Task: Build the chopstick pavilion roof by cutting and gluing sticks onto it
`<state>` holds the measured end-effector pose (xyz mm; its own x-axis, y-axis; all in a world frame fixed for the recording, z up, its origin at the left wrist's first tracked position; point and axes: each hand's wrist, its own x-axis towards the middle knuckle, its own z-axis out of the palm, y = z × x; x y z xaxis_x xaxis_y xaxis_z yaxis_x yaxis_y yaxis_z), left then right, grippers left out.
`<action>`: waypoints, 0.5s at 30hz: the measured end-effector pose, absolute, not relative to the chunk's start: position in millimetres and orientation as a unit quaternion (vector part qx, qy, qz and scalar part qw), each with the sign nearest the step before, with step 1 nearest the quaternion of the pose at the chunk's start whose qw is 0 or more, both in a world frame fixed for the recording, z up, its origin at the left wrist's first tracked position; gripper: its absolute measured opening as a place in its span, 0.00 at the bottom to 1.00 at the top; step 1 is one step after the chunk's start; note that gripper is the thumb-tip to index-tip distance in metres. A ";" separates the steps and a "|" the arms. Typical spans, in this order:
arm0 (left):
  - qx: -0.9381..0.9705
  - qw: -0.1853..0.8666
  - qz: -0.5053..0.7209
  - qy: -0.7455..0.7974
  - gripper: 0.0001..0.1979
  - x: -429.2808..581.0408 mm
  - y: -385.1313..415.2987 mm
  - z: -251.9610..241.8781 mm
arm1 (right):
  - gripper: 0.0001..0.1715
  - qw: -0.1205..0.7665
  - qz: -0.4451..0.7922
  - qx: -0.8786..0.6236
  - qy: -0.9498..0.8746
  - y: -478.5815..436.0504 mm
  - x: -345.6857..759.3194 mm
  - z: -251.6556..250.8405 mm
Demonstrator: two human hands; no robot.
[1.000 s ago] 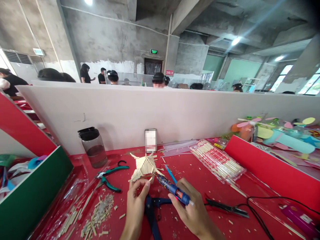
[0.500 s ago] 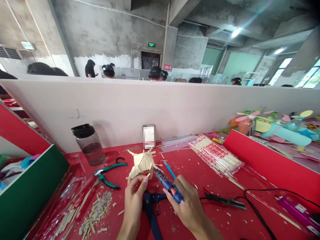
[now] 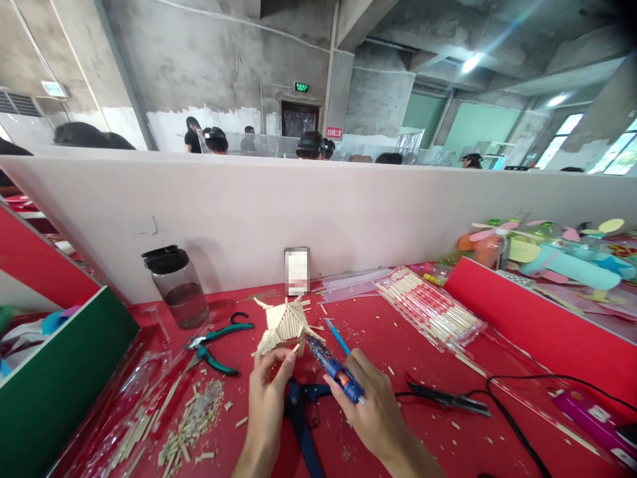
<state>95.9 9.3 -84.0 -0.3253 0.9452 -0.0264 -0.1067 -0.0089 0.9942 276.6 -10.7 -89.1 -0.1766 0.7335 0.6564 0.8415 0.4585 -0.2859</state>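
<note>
A small model built of pale wooden sticks (image 3: 284, 323) stands on the red table, its pointed roof facing me. My left hand (image 3: 269, 382) is at its near edge, thumb and index finger pinching a short pale stick (image 3: 296, 347). My right hand (image 3: 371, 395) is closed round a blue glue gun (image 3: 343, 377), whose nozzle points at the model's right corner, near the short stick. Whether nozzle and stick touch cannot be made out. Under and between the hands lies a dark blue cutter tool (image 3: 300, 415). A blue pen-like stick (image 3: 338, 337) lies behind the glue gun.
Green-handled pliers (image 3: 213, 355) and a water bottle (image 3: 179, 292) are at left, with cut stick pieces (image 3: 192, 425) nearer me. Bagged sticks (image 3: 430, 309), black clamp-like tool (image 3: 448, 398), cable and purple box (image 3: 592, 418) are at right. A phone-like object (image 3: 297, 271) leans against the white partition (image 3: 378, 219).
Both hands, the glue gun and the model stay almost in place. Beyond the partition, a standing person has shifted right and another person has come into view.
</note>
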 end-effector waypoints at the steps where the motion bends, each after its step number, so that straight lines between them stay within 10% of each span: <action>1: 0.386 0.438 0.597 0.550 0.24 95.8 9.3 -83.8 | 0.17 0.383 -0.061 -0.514 -0.765 -11.5 277.6 -89.2; 15: 0.391 0.444 0.583 0.556 0.25 96.5 8.4 -83.8 | 0.09 0.424 0.076 -0.487 -0.760 -14.7 283.5 -80.5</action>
